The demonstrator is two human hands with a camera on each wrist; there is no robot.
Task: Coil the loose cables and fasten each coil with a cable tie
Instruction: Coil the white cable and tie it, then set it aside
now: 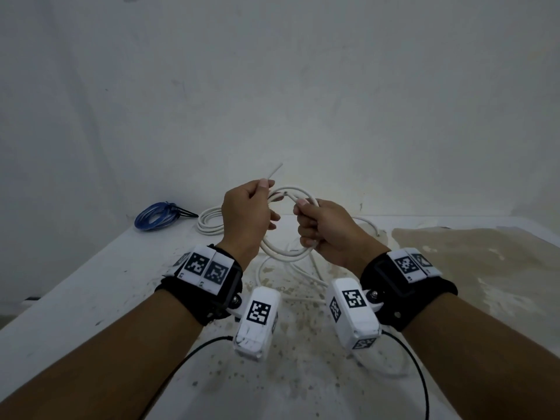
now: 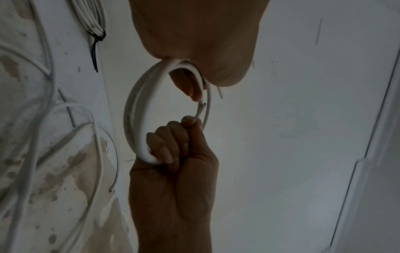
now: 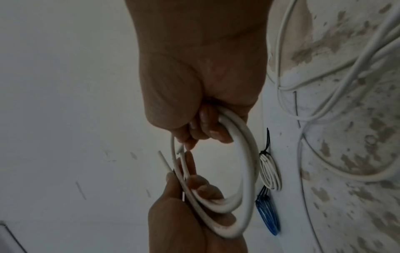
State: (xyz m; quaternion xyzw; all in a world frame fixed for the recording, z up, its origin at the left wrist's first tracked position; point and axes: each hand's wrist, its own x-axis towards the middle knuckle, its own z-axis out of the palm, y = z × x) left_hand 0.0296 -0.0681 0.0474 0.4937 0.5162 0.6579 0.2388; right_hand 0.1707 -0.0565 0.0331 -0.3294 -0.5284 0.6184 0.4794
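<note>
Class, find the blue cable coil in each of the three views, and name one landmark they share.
Head: blue cable coil far left on the table, by the wall.
Left wrist: not in view.
Right wrist: lower right, below the tied white coil.
Shared landmark: the held white coil.

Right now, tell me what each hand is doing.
Left hand: closed, holding the white cable coil and pinching a thin white tie.
Right hand: closed around the same coil.

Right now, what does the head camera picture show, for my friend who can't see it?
Two hands hold a white cable coil above a stained white table: left hand, right hand. Behind lie a tied blue coil and another white coil.
</note>
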